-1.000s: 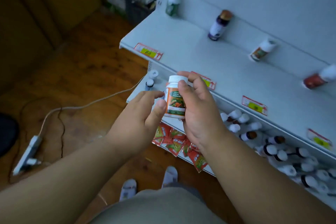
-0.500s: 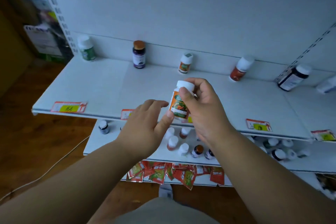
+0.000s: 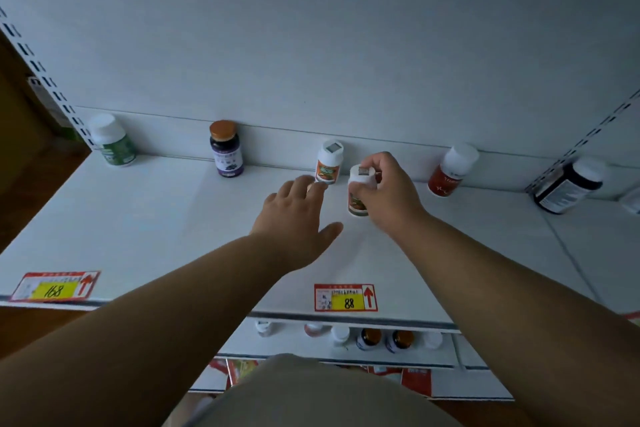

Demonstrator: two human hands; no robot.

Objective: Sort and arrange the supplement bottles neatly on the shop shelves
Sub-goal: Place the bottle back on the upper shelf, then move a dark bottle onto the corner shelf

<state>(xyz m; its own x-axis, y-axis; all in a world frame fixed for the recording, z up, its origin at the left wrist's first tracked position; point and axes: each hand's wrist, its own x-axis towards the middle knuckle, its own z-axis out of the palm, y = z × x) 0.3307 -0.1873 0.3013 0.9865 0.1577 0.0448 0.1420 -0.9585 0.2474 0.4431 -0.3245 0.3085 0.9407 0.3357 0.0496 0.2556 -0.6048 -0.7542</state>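
Now right hand [image 3: 388, 196] around bottle [image 3: 358, 194]

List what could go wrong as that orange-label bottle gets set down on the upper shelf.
1. The right hand grips the orange-label bottle near its cap, close to the matching bottle at the back wall; a nudge could topple that one.
2. The left hand reaches with open fingers toward the matching bottle and may bump it.
3. The held bottle looks tilted, so it may land unevenly and tip.
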